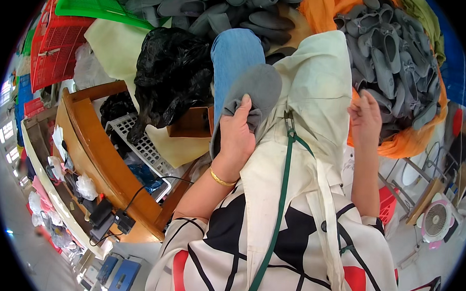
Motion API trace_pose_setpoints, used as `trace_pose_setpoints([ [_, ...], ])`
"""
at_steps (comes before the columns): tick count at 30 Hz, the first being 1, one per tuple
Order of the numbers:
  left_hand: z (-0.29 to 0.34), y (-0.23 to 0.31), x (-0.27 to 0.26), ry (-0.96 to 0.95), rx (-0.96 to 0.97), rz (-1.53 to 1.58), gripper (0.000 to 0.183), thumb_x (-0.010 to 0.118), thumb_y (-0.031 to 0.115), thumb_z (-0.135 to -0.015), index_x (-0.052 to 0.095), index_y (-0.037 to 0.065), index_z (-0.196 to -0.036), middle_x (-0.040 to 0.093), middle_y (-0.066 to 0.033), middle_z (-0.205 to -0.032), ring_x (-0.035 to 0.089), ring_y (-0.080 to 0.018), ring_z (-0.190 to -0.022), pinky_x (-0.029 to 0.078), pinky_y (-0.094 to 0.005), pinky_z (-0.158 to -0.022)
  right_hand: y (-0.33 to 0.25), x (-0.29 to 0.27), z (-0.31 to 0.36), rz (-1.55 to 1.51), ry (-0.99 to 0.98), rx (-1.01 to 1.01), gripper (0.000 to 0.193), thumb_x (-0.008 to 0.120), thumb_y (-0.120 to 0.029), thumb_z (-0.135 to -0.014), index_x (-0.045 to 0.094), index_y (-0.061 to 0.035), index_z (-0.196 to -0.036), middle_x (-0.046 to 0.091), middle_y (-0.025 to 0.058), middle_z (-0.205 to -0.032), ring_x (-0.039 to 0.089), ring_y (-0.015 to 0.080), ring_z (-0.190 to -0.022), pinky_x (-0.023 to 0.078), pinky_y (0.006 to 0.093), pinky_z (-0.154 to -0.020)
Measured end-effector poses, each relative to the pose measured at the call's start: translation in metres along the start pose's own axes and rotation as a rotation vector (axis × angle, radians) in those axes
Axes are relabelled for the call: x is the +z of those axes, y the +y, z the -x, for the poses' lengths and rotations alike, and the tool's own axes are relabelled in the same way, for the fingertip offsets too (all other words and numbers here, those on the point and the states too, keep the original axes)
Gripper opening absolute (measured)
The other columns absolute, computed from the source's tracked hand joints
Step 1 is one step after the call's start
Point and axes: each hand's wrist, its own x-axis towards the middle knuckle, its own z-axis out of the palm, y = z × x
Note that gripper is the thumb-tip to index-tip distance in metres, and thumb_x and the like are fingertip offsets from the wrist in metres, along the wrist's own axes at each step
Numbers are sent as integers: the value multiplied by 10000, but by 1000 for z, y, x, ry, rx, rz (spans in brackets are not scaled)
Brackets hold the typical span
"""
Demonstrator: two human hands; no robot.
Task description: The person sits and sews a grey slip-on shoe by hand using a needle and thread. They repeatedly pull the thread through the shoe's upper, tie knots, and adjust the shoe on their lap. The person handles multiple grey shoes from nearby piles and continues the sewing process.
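Observation:
My left hand (238, 127) is closed around a grey fabric flat shoe (256, 86), held over my lap with the thumb across its bow. The shoe's rounded end points up and away from me. Out to the right, my right hand (365, 120) is raised with its fingers curled together; whatever they pinch is too small to see. Beside it stands an orange sack (412, 145) full of similar grey shoes (388, 48). A green cord (279, 220) with a small metal piece (289, 121) at its end lies down my pale apron (319, 71).
More grey shoes (197, 8) lie ahead, by a green crate (93, 7). A black plastic bag (171, 65), a white perforated basket (139, 139) and a curved wooden table (102, 166) are left. A red crate (55, 44) stands beyond. A small fan (436, 219) is at right.

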Motion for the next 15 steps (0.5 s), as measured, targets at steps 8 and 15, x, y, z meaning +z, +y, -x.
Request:
trace_pose_setpoints([
  [8, 3, 1, 11, 31, 3, 38, 364, 603, 127, -995, 540, -41, -1312, 615, -126, -1295, 597, -203, -1170, 472, -358, -1031, -1, 111, 37, 406, -384, 234, 113, 611, -119, -986, 660, -38, -1049, 619, -10, -775, 564, 47, -659, 449, 209, -592],
  [15, 3, 1, 11, 31, -11, 20, 331, 609, 91, -980, 553, -28, -1283, 634, -110, -1243, 619, -190, -1121, 500, -343, -990, 3, 144, 43, 683, -591, 54, 124, 617, -112, -945, 657, -45, -1041, 591, 8, -708, 498, 69, -600, 412, 243, -563],
])
